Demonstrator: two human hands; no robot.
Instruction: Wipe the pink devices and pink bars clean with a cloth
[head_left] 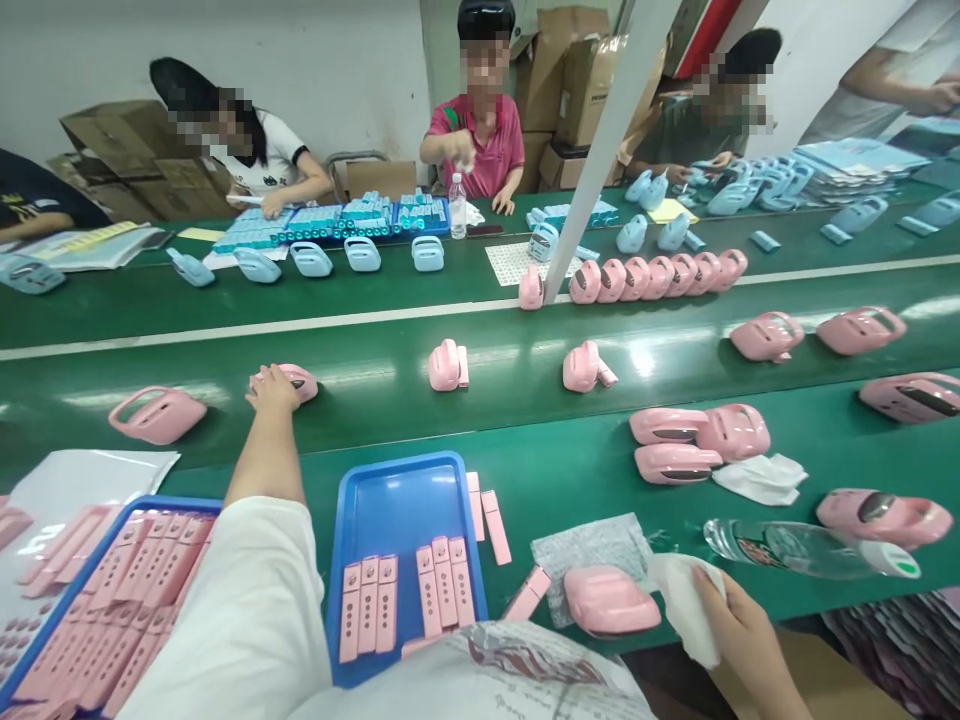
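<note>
My left hand point(274, 388) reaches forward with its fingers wrapped over a pink plastic housing with a handle point(301, 382) on the green belt. My hand covers part of that housing. At the lower right, my right hand point(739, 620) grips a white wiping cloth point(688, 605). Just left of the cloth, another pink housing point(609, 600) lies on its side, partly on a grey padded sheet point(592, 550). A small pink bar-shaped piece point(528, 592) is beside it. Between my arms, a blue tray point(401, 490) holds several pink bars with round buttons.
A second tray point(142, 505) full of pink bars is at the left. Several pink housings stand along the belt point(375, 350). A plastic bottle point(802, 550) lies near my right hand. A slanted post point(600, 160) rises mid-line. Across the table, people handle blue parts.
</note>
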